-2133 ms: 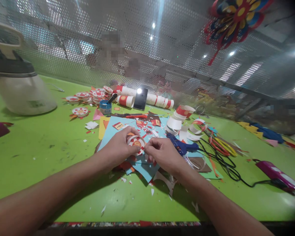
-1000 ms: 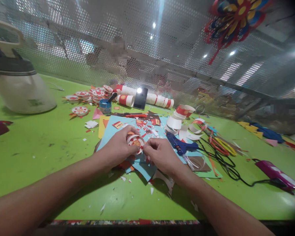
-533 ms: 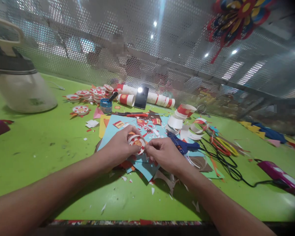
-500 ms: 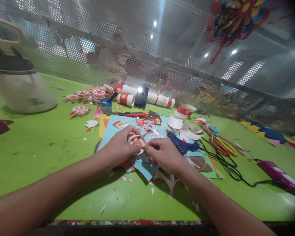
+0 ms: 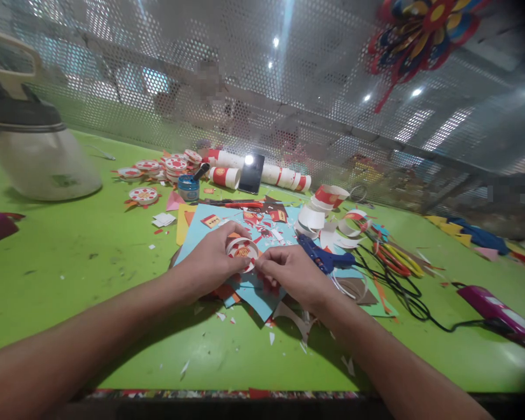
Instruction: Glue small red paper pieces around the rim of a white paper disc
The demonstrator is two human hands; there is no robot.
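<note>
My left hand [image 5: 212, 256] is closed round a shallow paper cup base [image 5: 244, 253], white with red patches and a gold emblem in the middle, its round face turned up. At its right edge, the thumb and fingers of my right hand [image 5: 291, 271] are pinched together against the rim; whatever lies between them is hidden. Beneath both hands is light-blue paper [image 5: 259, 302] littered with red and white cut scraps [image 5: 273, 234]. A blue glue gun [image 5: 321, 255] rests just right of my right hand.
Finished-looking red-and-white paper discs [image 5: 175, 165] are piled at the back left, beside a blue jar [image 5: 188, 188]. Cut cups [image 5: 311, 217], scissors [image 5: 398, 259], black cable [image 5: 396, 286] and a magenta device [image 5: 499, 312] lie right. A large spray bottle [image 5: 39, 163] stands left.
The cup base has tilted slightly and shifted a little left in my left hand. My right fingertips have shifted slightly along with its rim; the things on the table stay put.
</note>
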